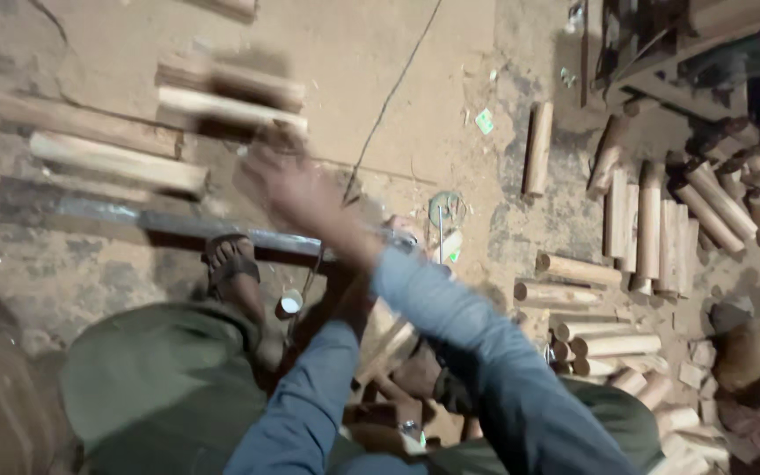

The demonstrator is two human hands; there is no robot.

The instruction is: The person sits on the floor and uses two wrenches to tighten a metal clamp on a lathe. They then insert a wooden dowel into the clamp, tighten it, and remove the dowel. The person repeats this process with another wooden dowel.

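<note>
Out over the dirt floor, my right hand (288,185) is stretched toward a pale wooden billet (230,110) lying just past my fingertips; the blur hides whether my fingers are spread or curled. My left hand is down by my knees, hidden, so I cannot tell its grip. I judge I'm at the reaching step, beside the long metal bar (178,224) by my sandal (230,264). Next calls for a firm grasp.

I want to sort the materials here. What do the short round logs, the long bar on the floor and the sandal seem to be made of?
Logs: pale, bare wood, matt, peeled-looking surface. Long bar: probably metal, grey with a shine. Sandal: dark straps, perhaps rubber or leather; too blurred to tell.
</note>
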